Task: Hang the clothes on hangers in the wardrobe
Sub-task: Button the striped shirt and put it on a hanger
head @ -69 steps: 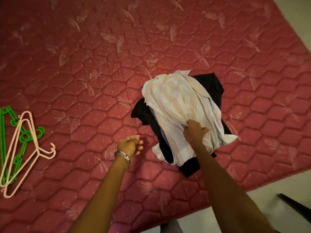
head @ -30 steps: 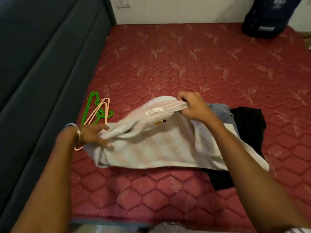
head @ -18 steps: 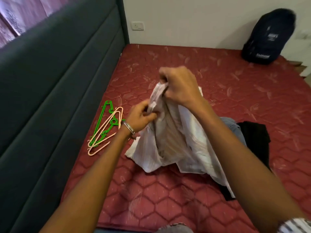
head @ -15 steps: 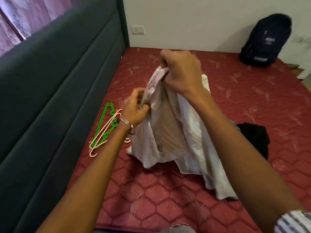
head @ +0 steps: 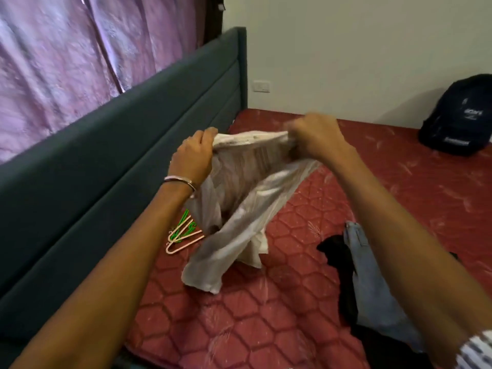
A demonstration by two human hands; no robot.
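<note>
- the left hand [head: 192, 155] and the right hand [head: 314, 137] each gripped an end of the pale striped cotton shirt's [head: 239, 198] top edge, pulling it taut, likely to open it for a hanger.
- the shirt hung above the red quilted mattress [head: 292, 302], its hem touching it.
- the pink and green plastic hangers [head: 181, 233] lay just beside, within reach.
- the black garment [head: 343, 259] and the light blue jeans [head: 367, 275] waited to the right.
</note>
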